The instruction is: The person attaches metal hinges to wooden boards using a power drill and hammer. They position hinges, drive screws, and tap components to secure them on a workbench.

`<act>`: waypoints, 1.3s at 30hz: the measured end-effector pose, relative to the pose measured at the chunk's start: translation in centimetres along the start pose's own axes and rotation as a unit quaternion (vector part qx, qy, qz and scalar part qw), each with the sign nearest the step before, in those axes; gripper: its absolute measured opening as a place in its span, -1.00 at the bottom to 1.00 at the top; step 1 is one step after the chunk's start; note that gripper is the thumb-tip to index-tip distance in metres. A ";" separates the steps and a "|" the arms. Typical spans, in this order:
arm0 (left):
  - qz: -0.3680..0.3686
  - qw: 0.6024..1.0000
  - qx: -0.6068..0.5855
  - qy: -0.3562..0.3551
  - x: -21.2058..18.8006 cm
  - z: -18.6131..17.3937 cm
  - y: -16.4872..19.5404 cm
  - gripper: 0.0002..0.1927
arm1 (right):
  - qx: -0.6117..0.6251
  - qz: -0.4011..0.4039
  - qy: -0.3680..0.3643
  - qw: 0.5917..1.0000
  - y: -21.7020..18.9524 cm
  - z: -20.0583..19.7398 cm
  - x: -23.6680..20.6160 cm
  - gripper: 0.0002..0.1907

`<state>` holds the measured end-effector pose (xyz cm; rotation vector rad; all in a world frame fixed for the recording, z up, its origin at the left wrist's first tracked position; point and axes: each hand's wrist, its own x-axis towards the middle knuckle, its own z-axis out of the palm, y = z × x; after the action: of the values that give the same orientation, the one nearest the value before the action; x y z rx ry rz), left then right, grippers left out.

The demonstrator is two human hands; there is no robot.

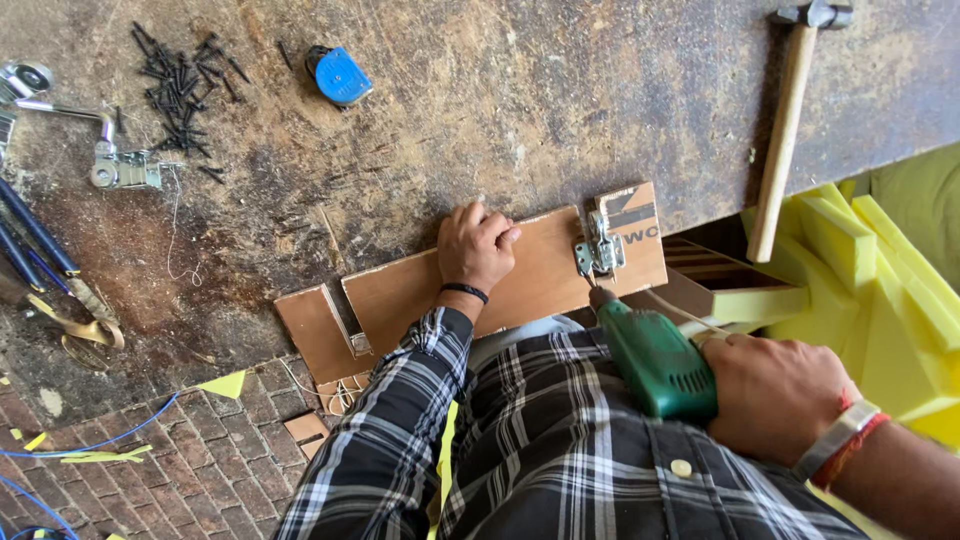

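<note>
Left hand (476, 247) is pressing the plywood board (520, 280) flat while right hand (775, 395) is gripping the green drill (652, 358) at the hinge (601, 245); a slipping bit could gouge wood.

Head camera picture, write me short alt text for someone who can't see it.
Looking down, a person's right hand holds a green power drill against a metal hinge on a wooden board, while the left hand presses the board flat on a worn workbench. A hammer, black screws and a blue tape measure lie nearby.

Head view, close, straight down over workbench (560, 90)
</note>
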<state>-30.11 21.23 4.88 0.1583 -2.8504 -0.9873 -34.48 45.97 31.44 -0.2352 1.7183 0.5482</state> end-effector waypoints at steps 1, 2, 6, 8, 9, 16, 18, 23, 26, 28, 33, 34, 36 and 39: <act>-0.001 1.000 0.009 -0.005 0.1 0.0 -0.1 -0.80 | 0.004 -0.006 0.002 1.000 0.0 -0.3 0.2 -0.58; 0.005 1.000 0.011 0.002 0.3 0.0 -0.2 -0.79 | 0.008 -0.011 0.001 1.000 0.1 -0.6 0.2 -0.54; 0.012 1.000 0.000 0.008 0.3 -0.1 -0.5 -0.79 | 0.009 -0.043 0.010 0.999 0.1 -1.1 0.2 -0.47; 0.014 1.000 0.001 0.010 0.3 -0.1 -0.6 -0.80 | 0.009 -0.033 -0.007 0.999 0.0 -1.2 0.4 -0.45; 0.013 1.000 0.005 0.005 0.2 0.0 -0.5 -0.79 | 0.012 -0.028 -0.023 0.999 -0.1 -1.2 0.4 -0.44; 0.006 1.000 -0.003 0.004 0.0 0.3 -0.5 -0.77 | -0.011 -0.049 0.002 0.999 -0.7 -0.7 0.8 -0.71; 0.012 1.000 0.002 0.012 -0.1 0.3 -0.6 -0.77 | -0.009 -0.037 -0.017 0.999 -0.8 -0.6 0.8 -0.70; -0.007 1.000 -0.002 -0.009 -0.3 0.1 -0.3 -0.75 | -0.010 -0.060 0.010 0.998 -0.7 0.2 0.7 -0.62; -0.009 1.000 -0.001 -0.005 -0.3 0.2 -0.3 -0.76 | 0.023 -0.044 0.022 0.999 -0.5 0.9 1.0 -0.48; 0.010 1.000 -0.003 0.004 -0.4 0.1 -0.3 -0.80 | 0.025 -0.033 0.011 0.999 -0.4 1.5 1.0 -0.42; 0.001 1.000 -0.015 0.005 -0.3 0.2 -0.3 -0.79 | 0.047 -0.015 0.006 0.999 -0.8 2.3 1.5 -0.43; 0.000 1.000 -0.011 -0.003 -0.3 0.1 -0.3 -0.78 | 0.042 -0.014 0.005 0.999 -0.8 2.3 1.4 -0.45; 0.004 1.000 -0.014 -0.001 -0.3 0.0 -0.3 -0.80 | 0.029 -0.010 0.005 1.000 -0.8 2.3 1.4 -0.49; 0.002 1.000 -0.008 -0.011 -0.4 -0.1 -0.2 -0.79 | 0.026 -0.028 0.015 0.999 -0.7 2.2 1.1 -0.42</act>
<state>-29.68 21.12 4.80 0.1394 -2.8604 -1.0185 -32.46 46.56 29.96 -0.2545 1.7479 0.4601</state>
